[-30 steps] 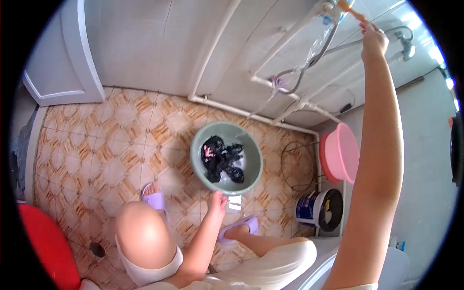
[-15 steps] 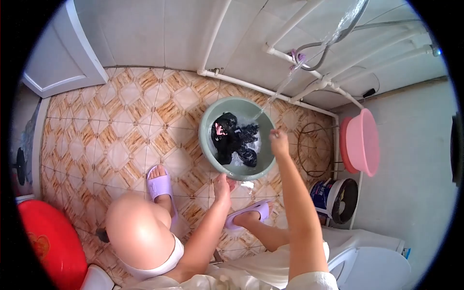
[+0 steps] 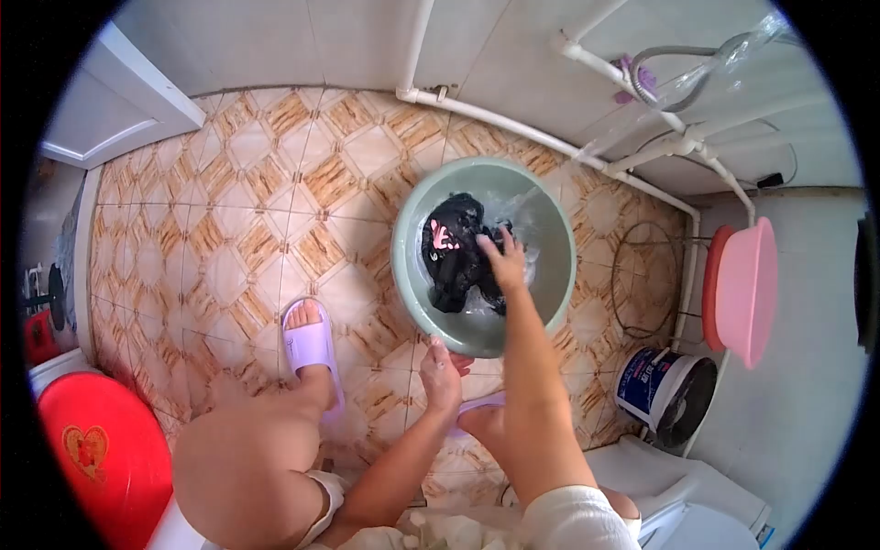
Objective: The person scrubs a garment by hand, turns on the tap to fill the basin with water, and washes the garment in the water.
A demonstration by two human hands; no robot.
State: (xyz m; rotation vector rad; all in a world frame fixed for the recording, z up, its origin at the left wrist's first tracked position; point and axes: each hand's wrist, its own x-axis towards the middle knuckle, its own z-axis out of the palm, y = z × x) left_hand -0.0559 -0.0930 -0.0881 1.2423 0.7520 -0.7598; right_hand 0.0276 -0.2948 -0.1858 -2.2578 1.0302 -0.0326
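Note:
A grey-green basin [image 3: 401, 266] stands on the tiled floor with a wet black garment [image 3: 456, 275] bearing a pink print, in some water. Over the garment's right side is my right hand [image 3: 507, 261], its fingers spread; whether they touch the cloth is hard to tell. My left hand [image 3: 444, 374] is at the basin's near rim, thumb against the edge and fingers curled below it. A thin stream of water [image 3: 600, 139] falls toward the basin from the upper right.
White pipes [image 3: 513, 125] and a metal shower hose [image 3: 701, 87] run along the wall. At right are a pink basin [image 3: 747, 293] and a paint bucket [image 3: 665, 390]. A red lid-like round object [image 3: 115, 467] is at lower left, and a white door [image 3: 119, 101] at upper left.
My right hand has left the basin's right rim and moved inward over the garment, fingers opening. My left hand stays at the near rim. The view has shifted.

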